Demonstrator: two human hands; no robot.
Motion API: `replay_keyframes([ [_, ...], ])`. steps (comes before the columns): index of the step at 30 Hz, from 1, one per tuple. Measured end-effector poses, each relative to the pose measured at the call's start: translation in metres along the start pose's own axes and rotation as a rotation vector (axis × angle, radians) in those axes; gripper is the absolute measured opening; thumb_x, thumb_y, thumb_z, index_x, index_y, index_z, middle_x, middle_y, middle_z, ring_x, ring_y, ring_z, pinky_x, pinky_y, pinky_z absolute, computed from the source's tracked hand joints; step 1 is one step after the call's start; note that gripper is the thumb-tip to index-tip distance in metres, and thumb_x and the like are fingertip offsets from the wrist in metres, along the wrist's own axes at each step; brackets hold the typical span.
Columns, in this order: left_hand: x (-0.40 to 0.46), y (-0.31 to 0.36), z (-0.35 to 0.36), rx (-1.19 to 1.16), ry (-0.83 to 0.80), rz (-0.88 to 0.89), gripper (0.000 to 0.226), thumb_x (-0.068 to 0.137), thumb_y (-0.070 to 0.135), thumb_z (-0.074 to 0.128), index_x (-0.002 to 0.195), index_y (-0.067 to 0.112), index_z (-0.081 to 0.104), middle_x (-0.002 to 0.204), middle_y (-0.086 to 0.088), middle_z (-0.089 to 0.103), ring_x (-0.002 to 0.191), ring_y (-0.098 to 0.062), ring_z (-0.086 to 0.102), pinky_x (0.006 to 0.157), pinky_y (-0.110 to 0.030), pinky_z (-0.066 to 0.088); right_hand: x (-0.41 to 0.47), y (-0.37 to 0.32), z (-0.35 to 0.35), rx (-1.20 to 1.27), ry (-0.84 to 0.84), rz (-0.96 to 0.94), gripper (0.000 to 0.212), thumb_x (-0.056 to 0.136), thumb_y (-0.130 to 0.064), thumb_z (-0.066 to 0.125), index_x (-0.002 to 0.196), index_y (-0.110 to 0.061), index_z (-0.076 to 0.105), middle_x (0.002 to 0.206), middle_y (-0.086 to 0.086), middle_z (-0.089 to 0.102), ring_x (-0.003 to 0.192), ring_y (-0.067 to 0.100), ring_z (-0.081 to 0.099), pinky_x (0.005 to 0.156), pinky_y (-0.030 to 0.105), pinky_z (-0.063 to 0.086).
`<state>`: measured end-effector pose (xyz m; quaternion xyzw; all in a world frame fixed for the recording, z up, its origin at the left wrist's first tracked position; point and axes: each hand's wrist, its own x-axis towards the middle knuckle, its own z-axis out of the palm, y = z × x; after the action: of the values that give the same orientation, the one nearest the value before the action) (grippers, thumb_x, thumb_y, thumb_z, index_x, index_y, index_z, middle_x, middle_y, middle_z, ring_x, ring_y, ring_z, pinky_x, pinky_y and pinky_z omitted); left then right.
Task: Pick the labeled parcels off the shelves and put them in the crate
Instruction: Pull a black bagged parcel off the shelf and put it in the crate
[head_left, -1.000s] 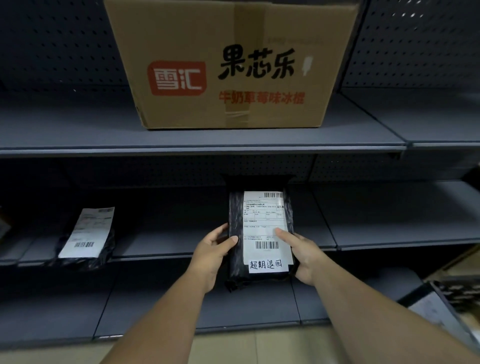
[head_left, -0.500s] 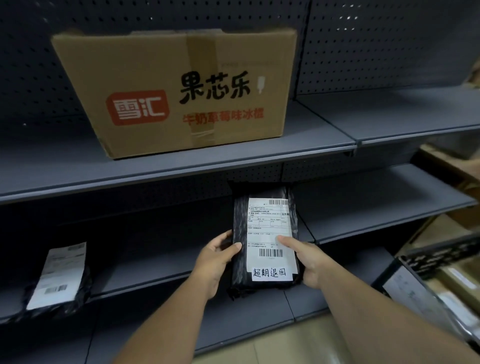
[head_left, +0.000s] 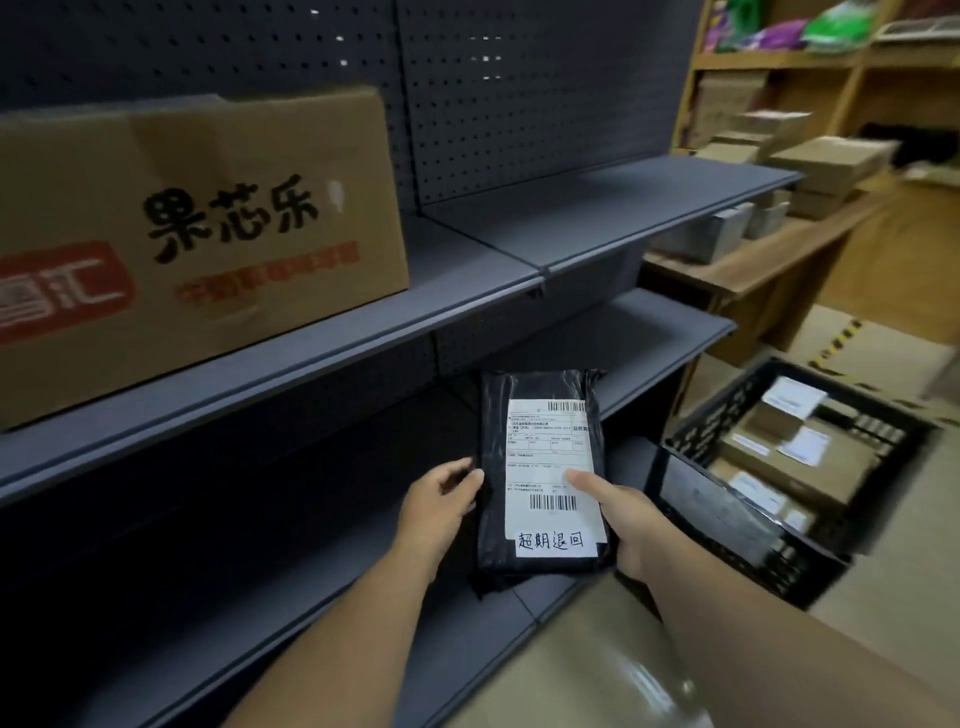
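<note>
I hold a flat black plastic parcel (head_left: 493, 499) with a white shipping label and handwritten characters, off the shelf and in front of the lower grey shelves. My left hand (head_left: 439, 501) grips its left edge. My right hand (head_left: 621, 519) grips its right side, thumb on the label. A black plastic crate (head_left: 691, 499) stands on the floor to the right, with several labelled cardboard parcels (head_left: 795, 452) inside.
A large brown carton (head_left: 192, 234) with red and black print sits on the upper grey shelf (head_left: 597, 228). Wooden shelving (head_left: 779, 249) at the right carries several boxes. Tan floor shows below and beside the crate.
The view has swung right, bringing the crate and wooden shelving into sight. Both hands keep hold of the black parcel, carried right and away from the shelf. The other labelled parcel at left has left view.
</note>
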<state>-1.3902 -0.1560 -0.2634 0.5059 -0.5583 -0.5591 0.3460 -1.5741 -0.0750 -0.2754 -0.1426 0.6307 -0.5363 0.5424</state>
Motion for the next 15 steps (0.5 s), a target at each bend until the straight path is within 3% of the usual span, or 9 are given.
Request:
replay_keyframes([
  [2,0.002,0.004,0.016,0.147,0.014,0.081,0.029,0.089,0.018,0.062,0.115,0.005,0.066,0.098,0.003,0.067,0.078,0.005,0.06,0.063,-0.005,0.044,-0.006,0.002,-0.019,0.021,0.074,-0.015,0.027,0.081,-0.028,0.072,0.096,-0.005,0.071,0.09,0.012,0.076,0.084,0.029,0.072,0.081,0.043,0.056],
  [4,0.005,0.005,0.031,0.424,0.039,0.147,0.028,0.09,0.029,0.06,0.112,0.013,0.066,0.109,0.0,0.066,0.097,-0.009,0.061,0.076,-0.018,0.042,-0.011,0.003,-0.038,0.04,0.138,-0.02,0.028,0.08,-0.028,0.073,0.096,-0.006,0.07,0.095,0.013,0.075,0.088,0.03,0.071,0.09,0.046,0.053],
  [6,0.009,0.008,0.048,0.63,0.065,0.239,0.027,0.09,0.033,0.057,0.109,0.017,0.066,0.113,-0.001,0.063,0.103,-0.019,0.058,0.078,-0.023,0.042,-0.015,0.004,-0.058,0.066,0.195,-0.024,0.027,0.08,-0.028,0.073,0.095,-0.006,0.07,0.095,0.013,0.075,0.087,0.032,0.071,0.09,0.048,0.053],
  [10,0.017,0.015,0.088,0.909,0.061,0.457,0.027,0.091,0.035,0.053,0.108,0.018,0.066,0.112,0.0,0.062,0.103,-0.021,0.055,0.083,-0.033,0.044,-0.016,0.003,-0.099,0.144,0.294,-0.039,0.022,0.081,-0.026,0.073,0.09,-0.007,0.069,0.08,0.009,0.076,0.072,0.027,0.074,0.062,0.035,0.058],
  [15,0.033,0.026,0.145,1.171,-0.019,0.675,0.026,0.094,0.039,0.046,0.102,0.021,0.063,0.105,0.005,0.062,0.096,-0.016,0.054,0.081,-0.028,0.038,-0.012,-0.007,-0.147,0.196,0.385,-0.044,0.027,0.079,-0.028,0.074,0.095,-0.007,0.069,0.095,0.015,0.074,0.087,0.034,0.071,0.09,0.05,0.053],
])
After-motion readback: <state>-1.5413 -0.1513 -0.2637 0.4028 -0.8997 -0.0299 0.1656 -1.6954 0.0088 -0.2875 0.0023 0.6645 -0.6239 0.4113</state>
